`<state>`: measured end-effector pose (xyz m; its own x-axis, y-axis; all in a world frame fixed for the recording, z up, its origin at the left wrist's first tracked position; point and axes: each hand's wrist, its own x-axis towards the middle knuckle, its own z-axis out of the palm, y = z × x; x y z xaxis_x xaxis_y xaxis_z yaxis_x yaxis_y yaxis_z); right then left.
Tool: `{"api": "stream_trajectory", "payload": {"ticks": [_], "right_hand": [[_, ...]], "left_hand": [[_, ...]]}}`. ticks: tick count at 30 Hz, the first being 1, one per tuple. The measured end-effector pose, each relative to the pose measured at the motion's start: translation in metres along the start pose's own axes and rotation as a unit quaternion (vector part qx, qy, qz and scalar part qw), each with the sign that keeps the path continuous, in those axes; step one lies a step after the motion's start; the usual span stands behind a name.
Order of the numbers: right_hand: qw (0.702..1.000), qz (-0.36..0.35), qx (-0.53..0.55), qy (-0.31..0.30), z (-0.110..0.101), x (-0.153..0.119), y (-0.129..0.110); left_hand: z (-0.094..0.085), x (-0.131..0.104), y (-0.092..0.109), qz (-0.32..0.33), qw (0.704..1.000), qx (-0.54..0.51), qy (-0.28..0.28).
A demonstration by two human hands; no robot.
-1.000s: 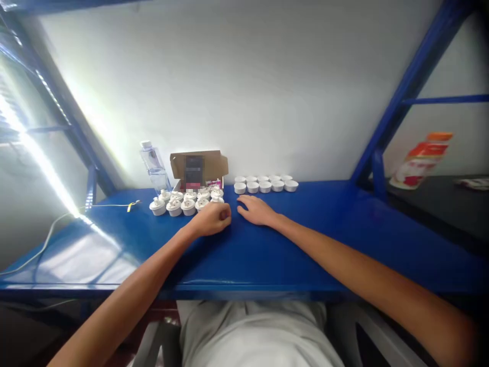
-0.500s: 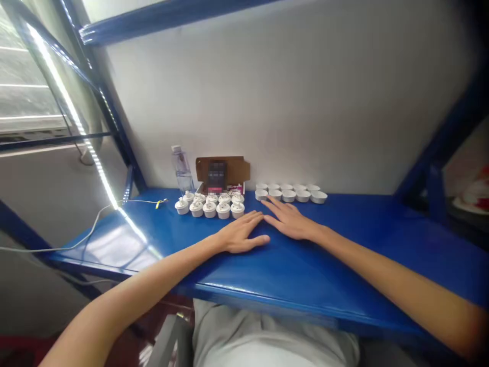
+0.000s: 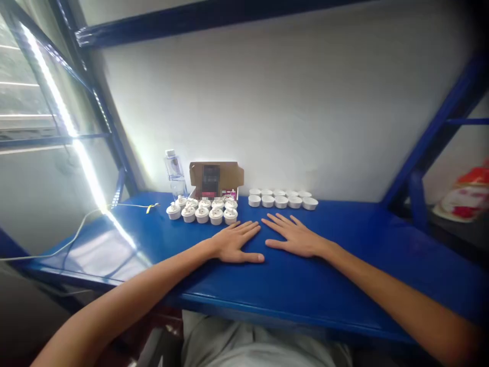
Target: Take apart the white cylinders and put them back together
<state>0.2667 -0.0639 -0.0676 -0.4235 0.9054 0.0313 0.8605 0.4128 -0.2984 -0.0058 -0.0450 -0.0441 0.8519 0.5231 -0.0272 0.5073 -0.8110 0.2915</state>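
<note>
My left hand (image 3: pixel 237 243) lies flat on the blue tabletop (image 3: pixel 290 290), fingers stretched out and thumb apart, holding nothing. Beside it, my right hand (image 3: pixel 292 235) rests palm down with spread fingers, also holding nothing. Just beyond my left fingertips stand two rows of several small white lidded pots (image 3: pixel 202 214), with knobbed, dotted lids. Past my right fingers are two rows of several white open cups (image 3: pixel 281 202), placed close together near the wall. A gap of blue surface separates the two groups.
Behind the lidded pots stand an open cardboard box (image 3: pixel 233 174) with a dark item inside and a clear plastic bottle (image 3: pixel 175 173). A pale cable (image 3: pixel 86 219) runs across the left end. Blue frame posts (image 3: pixel 439 132) rise at the sides. A red-and-white container (image 3: pixel 464 196) sits far right.
Both hands have drawn slightly back toward me and lie flatter. My right hand has moved away from the white cups, its fingers now apart from my left hand. The view has shifted slightly.
</note>
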Motion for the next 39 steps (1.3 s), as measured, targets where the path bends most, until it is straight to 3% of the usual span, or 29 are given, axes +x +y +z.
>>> {"api": "stream_trajectory", "payload": {"ticks": [7, 15, 27, 30, 33, 36, 39], "right_hand": [[1.0, -0.001, 0.01, -0.005, -0.002, 0.002, 0.001], [0.999, 0.006, 0.016, -0.042, -0.01, 0.002, -0.002], [0.999, 0.009, 0.029, -0.036, -0.011, 0.001, -0.004], [0.999, 0.007, 0.034, -0.035, -0.011, 0.0, -0.005], [0.999, 0.008, 0.039, -0.035, -0.012, 0.0, -0.006], [0.998, 0.013, 0.042, -0.036, -0.012, 0.0, -0.005], [0.998, 0.009, 0.05, -0.038, -0.012, 0.0, -0.005]], "left_hand": [[-0.003, 0.0, 0.001, -0.005, 1.0, -0.014, 0.0], [-0.007, 0.001, 0.0, 0.0, 0.999, -0.024, 0.039], [-0.01, 0.0, 0.003, 0.002, 0.998, -0.032, 0.06], [-0.011, -0.001, 0.001, 0.033, 0.994, -0.029, 0.096], [-0.015, -0.002, -0.003, 0.055, 0.982, -0.009, 0.178], [-0.022, -0.004, -0.01, 0.024, 0.958, 0.072, 0.276], [-0.028, -0.008, -0.022, -0.033, 0.933, 0.166, 0.319]]}}
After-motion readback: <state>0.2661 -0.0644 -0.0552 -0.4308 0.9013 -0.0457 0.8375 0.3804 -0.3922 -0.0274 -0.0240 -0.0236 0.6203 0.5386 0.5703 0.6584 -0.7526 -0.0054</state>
